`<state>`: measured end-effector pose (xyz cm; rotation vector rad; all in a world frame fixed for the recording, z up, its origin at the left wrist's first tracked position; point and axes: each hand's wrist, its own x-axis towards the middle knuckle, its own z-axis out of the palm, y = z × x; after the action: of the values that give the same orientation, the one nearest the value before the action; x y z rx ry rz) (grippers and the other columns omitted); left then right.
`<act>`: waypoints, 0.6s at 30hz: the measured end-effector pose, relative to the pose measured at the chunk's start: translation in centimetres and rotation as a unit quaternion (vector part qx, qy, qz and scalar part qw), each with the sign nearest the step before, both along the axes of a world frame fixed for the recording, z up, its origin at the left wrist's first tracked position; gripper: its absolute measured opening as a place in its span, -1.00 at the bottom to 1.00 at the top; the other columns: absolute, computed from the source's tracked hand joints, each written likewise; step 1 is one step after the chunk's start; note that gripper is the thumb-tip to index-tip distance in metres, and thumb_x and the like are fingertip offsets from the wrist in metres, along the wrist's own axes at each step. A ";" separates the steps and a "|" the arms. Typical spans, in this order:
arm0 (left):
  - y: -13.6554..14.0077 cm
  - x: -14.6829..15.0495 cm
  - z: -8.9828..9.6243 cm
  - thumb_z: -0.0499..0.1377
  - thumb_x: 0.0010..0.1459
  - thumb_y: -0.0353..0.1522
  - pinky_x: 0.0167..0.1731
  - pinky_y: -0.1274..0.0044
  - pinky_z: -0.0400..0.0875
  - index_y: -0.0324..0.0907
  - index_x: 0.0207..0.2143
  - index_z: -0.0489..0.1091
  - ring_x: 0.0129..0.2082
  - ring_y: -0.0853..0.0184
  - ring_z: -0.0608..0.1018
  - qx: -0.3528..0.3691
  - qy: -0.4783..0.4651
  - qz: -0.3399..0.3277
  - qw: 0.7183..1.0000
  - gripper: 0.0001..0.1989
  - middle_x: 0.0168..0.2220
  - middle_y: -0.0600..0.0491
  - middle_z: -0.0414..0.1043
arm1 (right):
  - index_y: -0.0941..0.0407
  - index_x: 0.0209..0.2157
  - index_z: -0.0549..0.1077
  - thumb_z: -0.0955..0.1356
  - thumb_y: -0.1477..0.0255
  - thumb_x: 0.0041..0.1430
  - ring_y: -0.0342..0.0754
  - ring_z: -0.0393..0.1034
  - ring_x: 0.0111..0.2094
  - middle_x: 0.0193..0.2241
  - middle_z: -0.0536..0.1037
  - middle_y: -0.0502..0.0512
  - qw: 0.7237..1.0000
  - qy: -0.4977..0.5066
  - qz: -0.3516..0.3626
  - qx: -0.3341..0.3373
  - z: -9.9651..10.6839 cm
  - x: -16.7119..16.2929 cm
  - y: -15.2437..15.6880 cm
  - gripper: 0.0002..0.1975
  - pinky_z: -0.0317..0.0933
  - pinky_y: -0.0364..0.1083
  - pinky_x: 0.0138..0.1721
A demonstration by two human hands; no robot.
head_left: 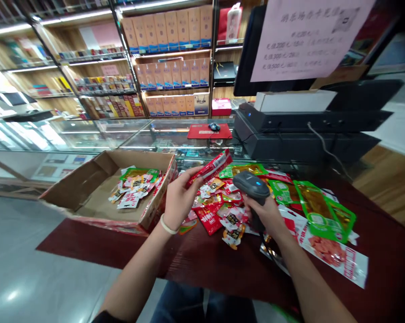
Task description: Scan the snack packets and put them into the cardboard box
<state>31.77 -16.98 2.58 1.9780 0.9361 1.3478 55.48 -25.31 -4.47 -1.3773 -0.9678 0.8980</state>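
My left hand (183, 195) grips a red snack packet (211, 168), tilted up so that a white barcode patch shows on it. My right hand (267, 213) is wrapped around the handle of a black barcode scanner (251, 185), its head turned toward the packet and a small blue light on top. The two hands are apart, above a heap of snack packets (234, 217) in red, white and orange. Green-edged packets (318, 208) and a clear-and-white packet (338, 258) lie right of my right hand.
An open cardboard box (88, 220) with several packets in it stands left on the dark red counter (195, 260). Behind are a computer mouse (214, 127) on a red mat (195, 131), and a black register (310, 121) with a paper sign (299, 45) above. Shelves of boxes line the back.
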 end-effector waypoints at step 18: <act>6.6 -15.3 -1.3 0.11 0.25 -0.33 0.01 0.35 0.42 -0.14 0.01 0.50 -0.01 0.14 0.57 0.069 0.291 0.213 0.930 -0.68 -0.03 -0.06 0.57 | 0.11 -0.51 0.39 0.51 0.12 -0.02 -0.16 0.25 -0.70 -0.68 0.37 -0.05 1.000 -0.006 0.020 -0.008 0.0 -1.0 0.2 -0.62 0.20 -0.16 -0.67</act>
<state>16.43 -10.37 1.30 2.4421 1.6614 1.0569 54.48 -25.09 -4.48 -1.3826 -1.0017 0.9302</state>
